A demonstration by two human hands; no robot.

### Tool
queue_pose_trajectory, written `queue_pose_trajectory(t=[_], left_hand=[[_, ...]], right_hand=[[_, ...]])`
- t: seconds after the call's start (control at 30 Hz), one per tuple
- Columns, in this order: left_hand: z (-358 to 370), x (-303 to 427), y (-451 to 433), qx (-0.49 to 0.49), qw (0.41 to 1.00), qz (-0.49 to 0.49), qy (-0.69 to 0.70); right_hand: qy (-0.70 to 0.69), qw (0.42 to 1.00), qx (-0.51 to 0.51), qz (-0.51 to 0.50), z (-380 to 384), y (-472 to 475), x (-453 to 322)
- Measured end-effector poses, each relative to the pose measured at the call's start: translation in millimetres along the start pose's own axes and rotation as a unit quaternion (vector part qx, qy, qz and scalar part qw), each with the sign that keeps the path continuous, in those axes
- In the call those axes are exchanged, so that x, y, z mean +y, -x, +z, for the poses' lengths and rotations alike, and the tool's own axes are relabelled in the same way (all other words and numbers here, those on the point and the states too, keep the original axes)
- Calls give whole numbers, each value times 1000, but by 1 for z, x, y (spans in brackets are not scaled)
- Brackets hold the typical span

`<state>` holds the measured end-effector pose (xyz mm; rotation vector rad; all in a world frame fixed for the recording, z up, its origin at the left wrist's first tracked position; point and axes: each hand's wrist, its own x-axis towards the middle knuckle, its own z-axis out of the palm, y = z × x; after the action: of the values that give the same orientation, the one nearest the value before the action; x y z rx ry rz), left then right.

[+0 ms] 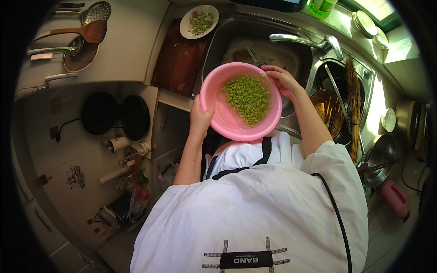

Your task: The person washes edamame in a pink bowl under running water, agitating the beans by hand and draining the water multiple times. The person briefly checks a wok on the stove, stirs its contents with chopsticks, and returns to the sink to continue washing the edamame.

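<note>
A pink plastic basin (218, 73) hangs tilted between my two hands, over the near edge of the steel sink (302, 73). Inside it lies a heap of shelled green beans (247, 99), with what looks like some water around them. My left hand (201, 114) grips the left rim, its thumb over the inside wall. On the upper right, my right hand (281, 80) holds the rim, fingers bent over the edge. Behind the basin, a plastic bag with scraps (244, 54) lies in the sink bowl, partly hidden.
A white plate (184, 25) of green beans stands on a dark red wooden board (179, 61) left of the sink. The chrome faucet (297, 39) reaches over the bowl. On the right, a straw brush (353, 109) and an amber glass bowl (327, 109) occupy the smaller basin.
</note>
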<state>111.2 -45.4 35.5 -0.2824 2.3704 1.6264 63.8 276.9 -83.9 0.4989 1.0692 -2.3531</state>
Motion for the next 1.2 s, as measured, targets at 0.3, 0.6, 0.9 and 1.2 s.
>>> queue_pose_trajectory(t=[0.3,0.6,0.9,1.2], left_hand=[[2,2,2,13,1000,0,-1],[0,0,1,8,1000,4,0],[0,0,2,10,1000,-5,9],[1,0,1,16,1000,8,-6]], right_hand=[[107,991,-25,-76,7,7,0],[159,981,-33,-106,4,2,6],[404,873,67,-266,6,-2,16],[619,672,81,-399,12,0,10]])
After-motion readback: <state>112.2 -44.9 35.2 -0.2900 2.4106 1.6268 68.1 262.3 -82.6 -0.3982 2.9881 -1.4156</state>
